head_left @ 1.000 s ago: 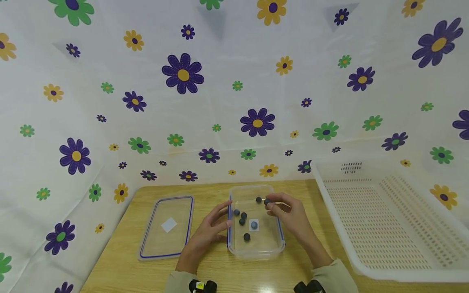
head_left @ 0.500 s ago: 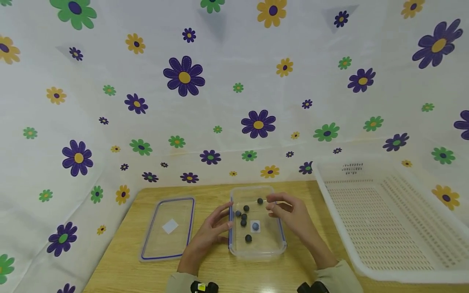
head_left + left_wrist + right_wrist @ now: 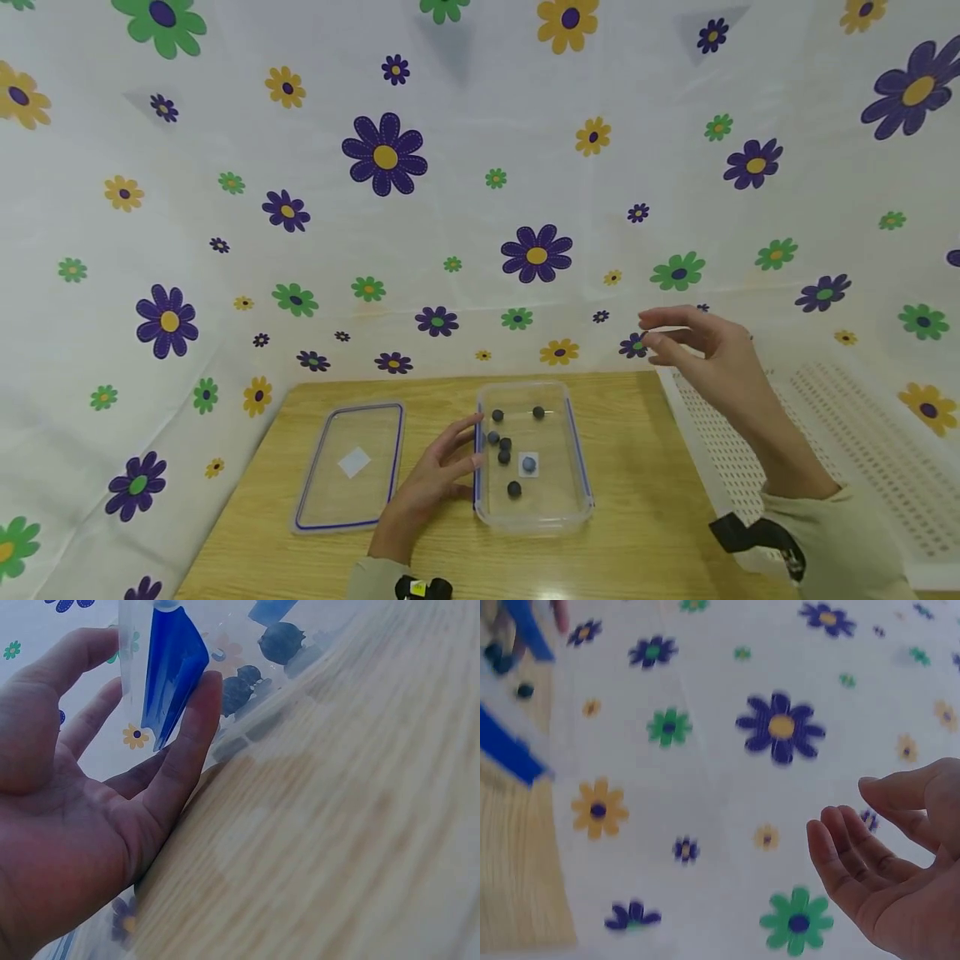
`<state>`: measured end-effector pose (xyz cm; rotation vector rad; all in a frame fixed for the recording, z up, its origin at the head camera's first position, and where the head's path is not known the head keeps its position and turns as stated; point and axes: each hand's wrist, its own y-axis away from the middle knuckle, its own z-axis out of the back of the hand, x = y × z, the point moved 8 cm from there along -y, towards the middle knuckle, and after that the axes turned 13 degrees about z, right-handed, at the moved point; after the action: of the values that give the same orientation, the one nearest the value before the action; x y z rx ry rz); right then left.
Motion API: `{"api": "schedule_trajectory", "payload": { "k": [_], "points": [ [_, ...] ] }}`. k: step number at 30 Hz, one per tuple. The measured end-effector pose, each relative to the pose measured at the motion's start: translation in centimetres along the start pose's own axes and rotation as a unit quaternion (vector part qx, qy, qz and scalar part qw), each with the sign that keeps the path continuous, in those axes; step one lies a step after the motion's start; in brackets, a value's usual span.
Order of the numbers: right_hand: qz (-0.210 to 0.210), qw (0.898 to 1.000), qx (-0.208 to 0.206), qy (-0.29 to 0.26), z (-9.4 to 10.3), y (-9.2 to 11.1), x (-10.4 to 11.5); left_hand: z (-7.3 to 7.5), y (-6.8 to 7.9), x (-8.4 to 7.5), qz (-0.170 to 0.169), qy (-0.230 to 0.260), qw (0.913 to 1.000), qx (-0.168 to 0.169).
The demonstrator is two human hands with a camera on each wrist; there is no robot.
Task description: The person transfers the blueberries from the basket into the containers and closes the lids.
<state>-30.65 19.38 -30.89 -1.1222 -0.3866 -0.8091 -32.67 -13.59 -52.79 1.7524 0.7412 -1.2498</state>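
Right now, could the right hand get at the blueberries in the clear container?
Probably yes: the right hand looks empty, though it must move left from near the white basket. The container is open, its lid lying apart, and the left hand sits at one side, leaving the blueberries uncovered.

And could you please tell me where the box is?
In the head view, the box stands on the table between the lid and the basket, the left hand touching its left side.
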Motion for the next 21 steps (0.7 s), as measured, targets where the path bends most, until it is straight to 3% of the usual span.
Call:
{"api": "schedule_trajectory", "payload": {
  "k": [4, 10, 13, 16, 21],
  "points": [
    [-0.028, 0.999, 0.0, 0.027, 2.4, -0.2, -3.6, -0.1, -0.1, 0.1, 0.006, -0.002, 1.0, 0.001],
    [-0.108, 0.991, 0.056, 0.051, 2.5, 1.5, -10.4, 0.2, -0.1, 0.0, 0.004, 0.002, 1.0, -0.003],
    [-0.165, 0.981, 0.094, 0.041, 2.0, 2.7, -13.2, 0.3, -0.1, -0.1, 0.001, 0.0, 1.0, -0.006],
    [-0.227, 0.964, 0.134, 0.018, 1.4, 4.3, -15.4, 0.4, -0.1, 0.1, 0.007, 0.003, 0.9999, -0.011],
    [-0.286, 0.944, 0.163, -0.012, 1.1, 6.3, -17.4, 0.3, -0.2, 0.4, 0.015, 0.005, 0.9998, -0.011]
  ]
}}
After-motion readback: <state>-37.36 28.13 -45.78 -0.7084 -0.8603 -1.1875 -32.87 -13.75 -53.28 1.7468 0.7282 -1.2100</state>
